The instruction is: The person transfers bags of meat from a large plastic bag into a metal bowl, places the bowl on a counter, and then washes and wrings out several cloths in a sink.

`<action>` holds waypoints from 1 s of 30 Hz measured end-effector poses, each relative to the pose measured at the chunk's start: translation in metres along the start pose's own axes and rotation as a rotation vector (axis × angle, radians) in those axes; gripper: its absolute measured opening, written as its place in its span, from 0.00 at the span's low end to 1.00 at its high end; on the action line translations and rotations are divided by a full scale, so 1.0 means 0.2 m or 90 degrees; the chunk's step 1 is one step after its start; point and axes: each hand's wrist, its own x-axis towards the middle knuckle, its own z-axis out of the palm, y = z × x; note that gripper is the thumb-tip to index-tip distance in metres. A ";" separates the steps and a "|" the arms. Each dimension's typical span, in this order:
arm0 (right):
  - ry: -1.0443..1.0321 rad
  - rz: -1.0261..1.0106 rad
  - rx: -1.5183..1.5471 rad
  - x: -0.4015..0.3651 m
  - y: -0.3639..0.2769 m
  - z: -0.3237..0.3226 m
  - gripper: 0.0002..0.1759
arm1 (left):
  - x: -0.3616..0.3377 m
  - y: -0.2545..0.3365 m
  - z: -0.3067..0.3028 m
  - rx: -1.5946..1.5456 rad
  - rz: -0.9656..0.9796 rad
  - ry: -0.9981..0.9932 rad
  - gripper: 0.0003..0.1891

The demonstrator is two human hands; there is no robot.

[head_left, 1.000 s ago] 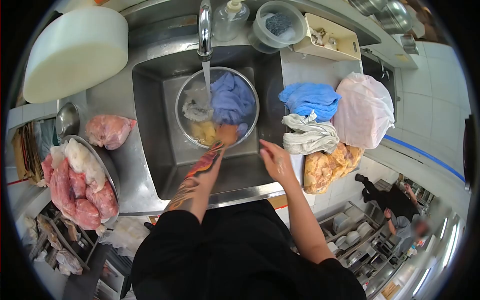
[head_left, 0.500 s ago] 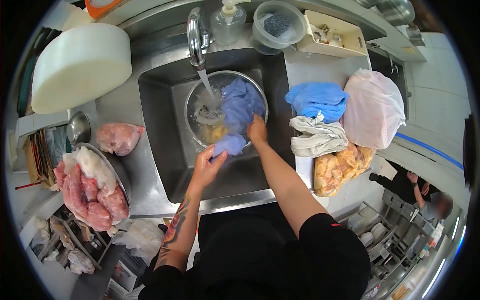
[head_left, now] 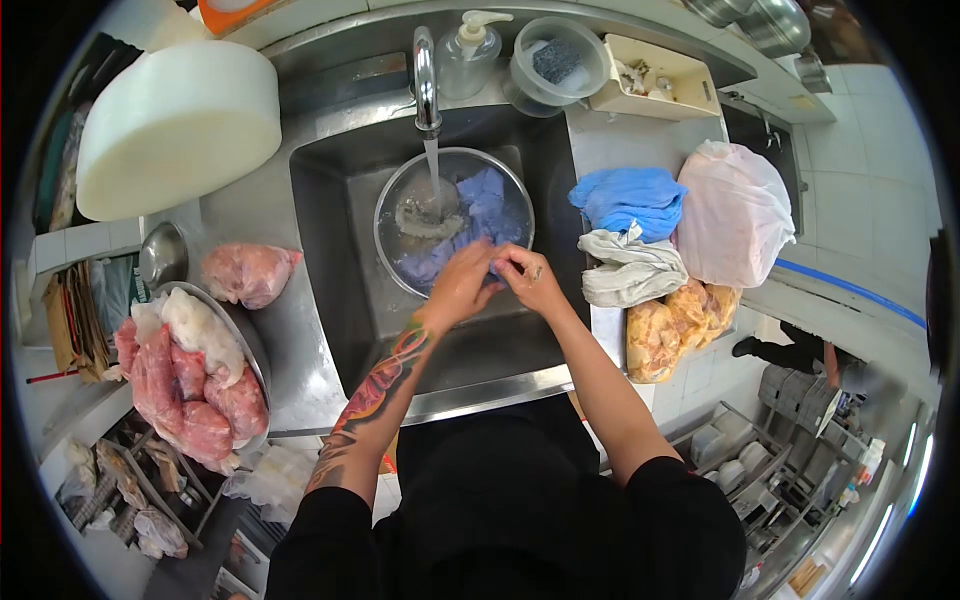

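Note:
Water runs from the faucet [head_left: 426, 90] into a round metal bowl [head_left: 383, 232] inside the sink [head_left: 345, 340]. A wet blue-violet cloth [head_left: 482, 205] lies in the water of the bowl. Over the bowl's near edge, my left hand [head_left: 460, 285] is at the cloth, its fingertips over the fabric. Close beside it, my right hand [head_left: 530, 278] has its fingers pinched together on a bit of the blue-violet cloth. The two hands nearly touch.
Right of the sink are a folded blue cloth [head_left: 630, 203], a whitish cloth [head_left: 632, 268], a pink-white bag [head_left: 735, 215] and bagged yellowish meat [head_left: 665, 335]. Bagged meat [head_left: 250, 275] and a filled bowl [head_left: 262, 372] stand left. A person [head_left: 795, 352] is far right.
My hands have come together over the bowl's near edge. The cloth part lifted in my left hand is lower and spread in the bowl. The view has shifted slightly.

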 end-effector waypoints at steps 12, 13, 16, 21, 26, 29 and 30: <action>-0.066 0.047 0.008 -0.11 -0.04 -0.04 0.13 | 0.28 0.51 -0.43 -0.302 -0.184 -0.132 0.09; -0.062 0.022 0.001 -0.12 0.02 -0.04 0.12 | 0.31 0.56 -0.47 -0.298 -0.184 -0.133 0.09; -0.060 -0.023 -0.024 -0.13 0.09 -0.05 0.11 | 0.36 0.69 -0.57 -0.378 -0.148 -0.108 0.13; -0.052 0.016 0.024 -0.21 -0.18 -0.17 0.16 | 0.40 0.73 -0.73 -0.361 -0.107 -0.046 0.18; 0.066 0.006 -0.046 -0.23 -0.57 -0.31 0.29 | 0.30 0.49 -0.62 -0.516 -0.253 -0.035 0.16; 0.191 0.004 -0.111 -0.16 -0.74 -0.24 0.34 | 0.12 0.31 -0.35 -0.559 -0.383 -0.064 0.13; 0.209 -0.016 -0.132 -0.12 -0.71 -0.21 0.31 | 0.04 0.24 -0.23 -0.553 -0.405 -0.065 0.12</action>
